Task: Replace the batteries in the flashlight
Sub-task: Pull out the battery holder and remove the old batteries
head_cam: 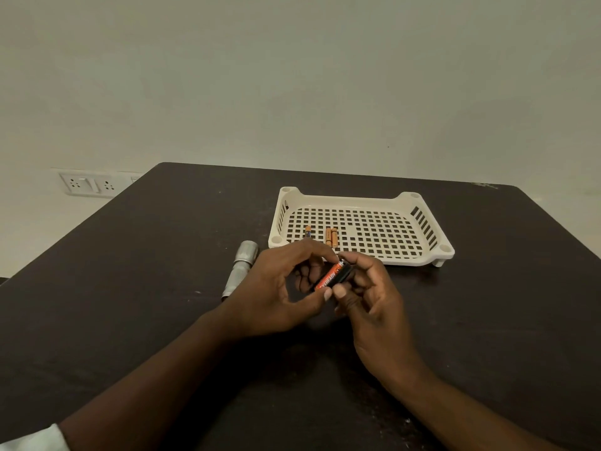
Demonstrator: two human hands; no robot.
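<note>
Both your hands, left hand (276, 288) and right hand (374, 304), pinched one black-and-orange battery holder (333, 276) in their fingers above the counter (130, 288), beside the silver flashlight (239, 271).

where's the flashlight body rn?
Head view: the silver flashlight lies on the dark table, left of centre, just beyond the left hand and off the white tray's near-left corner.

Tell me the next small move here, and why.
Probably finish seating the orange-black battery in the black holder: both hands, left and right, pinch them together, while the flashlight body lies untouched on the table.
</note>
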